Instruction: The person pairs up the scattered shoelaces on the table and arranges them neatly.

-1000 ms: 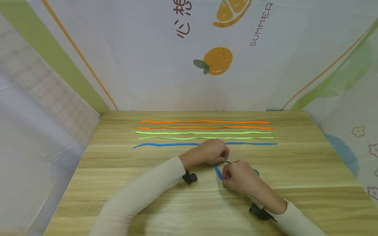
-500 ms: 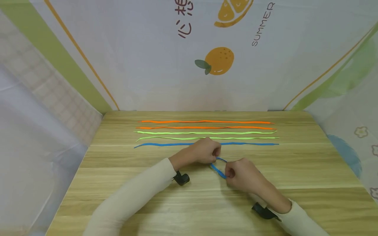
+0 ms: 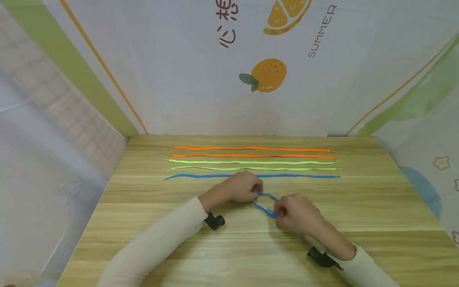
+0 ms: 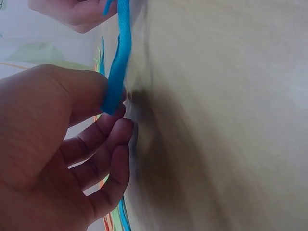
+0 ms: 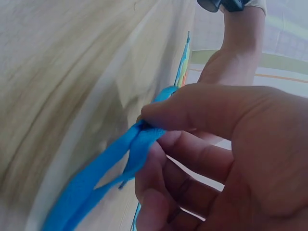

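Both hands work on a blue shoelace [image 3: 261, 208] above the middle of the table. My left hand [image 3: 244, 186] pinches it between thumb and fingers; in the left wrist view the flat lace [image 4: 123, 43] runs up from the thumb, its other fingers curled loosely. Nearer the front and to the right, my right hand [image 3: 297, 212] pinches the lace, which lies doubled at thumb and fingertips in the right wrist view, with strands [image 5: 91, 178] trailing down. Two stretches bridge the gap between the hands. A bit of blue shows behind the right hand; the rest there is hidden.
Farther back, straight laces lie side by side: a second blue lace [image 3: 287, 175], two lime green laces [image 3: 287, 162] and two orange laces [image 3: 287, 149]. The wooden table [image 3: 229, 255] ends at a printed white curtain [image 3: 186, 79]. Each wrist carries a black camera [image 3: 215, 221].
The left hand has moved left, away from the right hand, widening the blue loop between them. The right hand has shifted slightly right and still pinches the shoelace.
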A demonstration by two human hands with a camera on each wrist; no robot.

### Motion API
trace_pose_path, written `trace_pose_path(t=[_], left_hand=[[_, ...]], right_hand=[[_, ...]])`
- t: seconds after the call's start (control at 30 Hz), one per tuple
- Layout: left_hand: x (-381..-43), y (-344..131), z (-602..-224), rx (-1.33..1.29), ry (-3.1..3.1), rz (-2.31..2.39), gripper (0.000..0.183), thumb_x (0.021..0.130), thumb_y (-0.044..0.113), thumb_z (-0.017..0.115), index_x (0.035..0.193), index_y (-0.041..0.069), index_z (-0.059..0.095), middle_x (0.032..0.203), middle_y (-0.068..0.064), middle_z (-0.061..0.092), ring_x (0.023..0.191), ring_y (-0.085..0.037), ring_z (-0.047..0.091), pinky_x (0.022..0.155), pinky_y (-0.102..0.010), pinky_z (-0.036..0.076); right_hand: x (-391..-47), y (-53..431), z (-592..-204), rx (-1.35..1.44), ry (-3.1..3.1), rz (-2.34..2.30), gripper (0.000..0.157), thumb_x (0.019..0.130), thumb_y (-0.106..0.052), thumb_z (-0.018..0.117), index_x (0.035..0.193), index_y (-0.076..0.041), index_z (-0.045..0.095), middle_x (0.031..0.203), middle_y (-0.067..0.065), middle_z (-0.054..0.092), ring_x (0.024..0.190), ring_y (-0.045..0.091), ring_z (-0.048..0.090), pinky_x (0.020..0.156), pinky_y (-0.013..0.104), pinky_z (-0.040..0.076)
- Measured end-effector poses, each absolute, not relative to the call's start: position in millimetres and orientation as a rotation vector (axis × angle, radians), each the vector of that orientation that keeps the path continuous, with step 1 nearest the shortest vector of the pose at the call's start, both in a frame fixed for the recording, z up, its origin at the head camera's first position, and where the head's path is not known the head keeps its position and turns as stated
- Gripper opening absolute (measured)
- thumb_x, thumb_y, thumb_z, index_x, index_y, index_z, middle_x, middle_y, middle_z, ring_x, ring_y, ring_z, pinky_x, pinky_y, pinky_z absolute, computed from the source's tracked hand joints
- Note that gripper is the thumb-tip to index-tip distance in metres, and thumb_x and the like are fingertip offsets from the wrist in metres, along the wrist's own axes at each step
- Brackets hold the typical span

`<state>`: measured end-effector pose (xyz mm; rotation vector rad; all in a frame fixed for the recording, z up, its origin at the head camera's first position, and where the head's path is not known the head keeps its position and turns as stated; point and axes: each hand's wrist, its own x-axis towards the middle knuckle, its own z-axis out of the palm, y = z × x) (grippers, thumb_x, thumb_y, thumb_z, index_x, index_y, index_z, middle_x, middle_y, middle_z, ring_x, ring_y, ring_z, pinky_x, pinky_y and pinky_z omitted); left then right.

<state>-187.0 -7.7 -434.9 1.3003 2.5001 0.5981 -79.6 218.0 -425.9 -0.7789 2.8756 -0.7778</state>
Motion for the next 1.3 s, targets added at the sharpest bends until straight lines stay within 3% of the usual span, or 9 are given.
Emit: trace_pose_path(t=[0.2, 0.37, 0.47, 0.9, 1.3], left_hand=[[-184, -11, -435, 1.286, 2.526, 0.621, 0.013, 0.102, 0.021, 0.078, 0.090, 0.019, 0.075, 0.076, 0.012, 0.062, 0.074, -0.006, 0.057, 0.070, -0.024, 0.048], [-182, -17, -434, 1.281, 2.535, 0.678, 0.009, 0.102, 0.014, 0.073, 0.102, 0.014, 0.082, 0.078, 0.008, 0.064, 0.073, -0.007, 0.055, 0.069, -0.025, 0.046], [-181, -23, -434, 1.267, 2.529, 0.713, 0.015, 0.101, 0.010, 0.069, 0.106, 0.012, 0.084, 0.080, 0.007, 0.065, 0.073, -0.008, 0.054, 0.068, -0.024, 0.046], [-173, -53, -433, 1.197, 2.542, 0.787, 0.014, 0.102, 0.014, 0.073, 0.088, 0.016, 0.074, 0.077, 0.009, 0.058, 0.073, -0.006, 0.052, 0.069, -0.025, 0.047], [-175, -107, -435, 1.036, 2.568, 1.017, 0.009, 0.103, 0.015, 0.076, 0.094, 0.016, 0.078, 0.080, 0.012, 0.065, 0.073, -0.007, 0.055, 0.068, -0.027, 0.048]], right_hand=[[-81, 220, -425, -0.805, 2.897, -0.794, 0.016, 0.087, -0.006, 0.083, 0.080, -0.019, 0.076, 0.071, -0.018, 0.057, 0.065, -0.002, 0.048, 0.059, 0.024, 0.045], [-84, 226, -424, -0.785, 2.903, -0.806, 0.010, 0.094, -0.011, 0.083, 0.086, -0.016, 0.079, 0.074, -0.018, 0.061, 0.067, -0.002, 0.052, 0.061, 0.024, 0.048], [-86, 232, -423, -0.748, 2.910, -0.807, 0.006, 0.095, -0.011, 0.082, 0.089, -0.013, 0.081, 0.077, -0.017, 0.065, 0.069, -0.001, 0.055, 0.063, 0.026, 0.050], [-88, 243, -415, -0.664, 2.927, -0.797, 0.005, 0.097, -0.012, 0.081, 0.093, -0.010, 0.083, 0.081, -0.014, 0.070, 0.074, 0.002, 0.061, 0.070, 0.030, 0.055], [-89, 272, -409, -0.508, 2.929, -0.950, 0.004, 0.099, -0.011, 0.082, 0.101, -0.008, 0.085, 0.089, -0.009, 0.076, 0.079, 0.006, 0.066, 0.070, 0.028, 0.056]])
